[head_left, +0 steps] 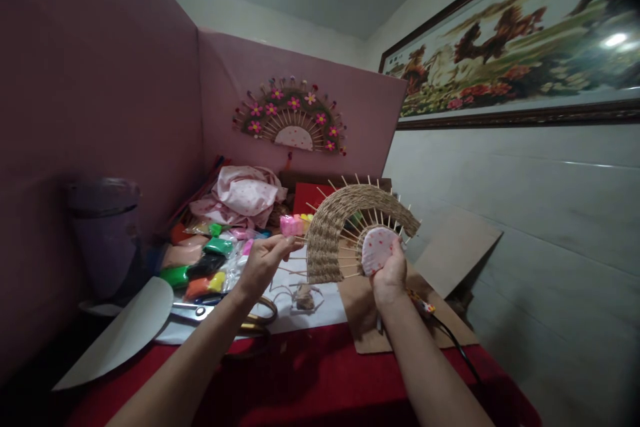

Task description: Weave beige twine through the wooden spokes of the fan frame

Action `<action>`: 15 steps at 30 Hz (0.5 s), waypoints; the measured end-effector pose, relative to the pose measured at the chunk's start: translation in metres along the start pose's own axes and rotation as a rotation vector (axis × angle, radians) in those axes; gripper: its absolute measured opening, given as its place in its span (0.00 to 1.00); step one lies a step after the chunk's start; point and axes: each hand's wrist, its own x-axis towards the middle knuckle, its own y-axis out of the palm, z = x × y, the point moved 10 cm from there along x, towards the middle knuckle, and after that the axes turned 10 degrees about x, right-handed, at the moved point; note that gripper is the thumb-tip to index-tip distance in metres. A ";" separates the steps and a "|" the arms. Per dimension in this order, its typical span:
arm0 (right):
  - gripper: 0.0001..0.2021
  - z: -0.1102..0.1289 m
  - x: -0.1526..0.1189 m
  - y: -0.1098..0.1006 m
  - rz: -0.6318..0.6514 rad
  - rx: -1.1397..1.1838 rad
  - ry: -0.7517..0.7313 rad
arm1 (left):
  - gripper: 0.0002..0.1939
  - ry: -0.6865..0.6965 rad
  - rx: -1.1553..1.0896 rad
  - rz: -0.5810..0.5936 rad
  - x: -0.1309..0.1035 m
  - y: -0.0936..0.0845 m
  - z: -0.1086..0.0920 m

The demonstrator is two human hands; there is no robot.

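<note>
A half-round fan [325, 243] woven of brown cord over thin wooden sticks is held up above the table, tilted. My right hand [391, 278] grips it at its hub, a white fabric-covered half disc [379, 250] with small red marks, thumb on the front. My left hand [267, 260] is closed in a pinch at the fan's left edge, where the end of one thin stick meets the fingertips. Several bare stick ends stick out along the rim. Beneath the fan lies a small tangle of brown cord [304, 297]. Large scissors [267, 310] lie partly hidden under my left forearm.
Bagged coloured clay [217, 247] and bunched pink cloth [245, 193] lie at the back left. A white card piece [120, 337] rests front left, near a purple cylinder [105, 233]. Brown cardboard [367, 333] and a black cable [457, 343] are right. A finished flowered fan [295, 120] hangs behind.
</note>
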 end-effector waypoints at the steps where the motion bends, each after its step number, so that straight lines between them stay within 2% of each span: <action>1: 0.14 0.001 -0.001 -0.002 -0.033 0.019 0.002 | 0.19 0.058 0.061 -0.014 -0.001 -0.001 -0.007; 6: 0.16 0.010 -0.006 0.002 -0.037 0.027 -0.050 | 0.14 0.313 0.414 -0.049 -0.011 0.003 -0.033; 10: 0.14 0.011 -0.009 0.004 -0.039 0.044 -0.045 | 0.10 0.406 0.544 -0.080 -0.015 0.006 -0.039; 15: 0.14 0.006 -0.009 0.002 -0.057 0.035 -0.005 | 0.09 0.475 0.639 -0.111 -0.017 0.009 -0.040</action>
